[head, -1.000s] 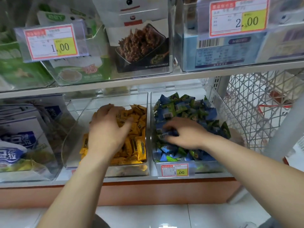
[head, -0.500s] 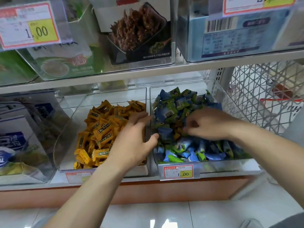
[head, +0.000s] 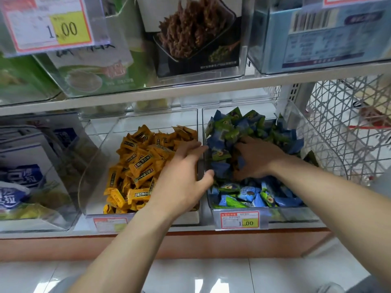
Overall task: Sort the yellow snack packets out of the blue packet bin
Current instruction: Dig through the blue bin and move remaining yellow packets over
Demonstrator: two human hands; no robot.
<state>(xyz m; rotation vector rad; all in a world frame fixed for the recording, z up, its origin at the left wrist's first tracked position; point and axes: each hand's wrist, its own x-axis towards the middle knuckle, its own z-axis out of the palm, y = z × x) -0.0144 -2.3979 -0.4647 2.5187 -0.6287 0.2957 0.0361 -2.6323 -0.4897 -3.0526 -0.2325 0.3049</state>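
Left hand [head: 184,178] flat over yellow packets [head: 139,163]; right hand [head: 257,159] spread, pressing into blue packet bin [head: 293,214]

I count two hands, left hand [head: 179,182] and right hand [head: 259,158]; two packet bins, yellow bin [head: 95,166] and blue bin [head: 294,214]; four price tags [head: 240,220]; packets uncountable.

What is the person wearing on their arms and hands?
Nothing that shows. The left hand and the right hand have no gloves, rings or watch, and both arms are bare, with no sleeves as far as the picture reaches.
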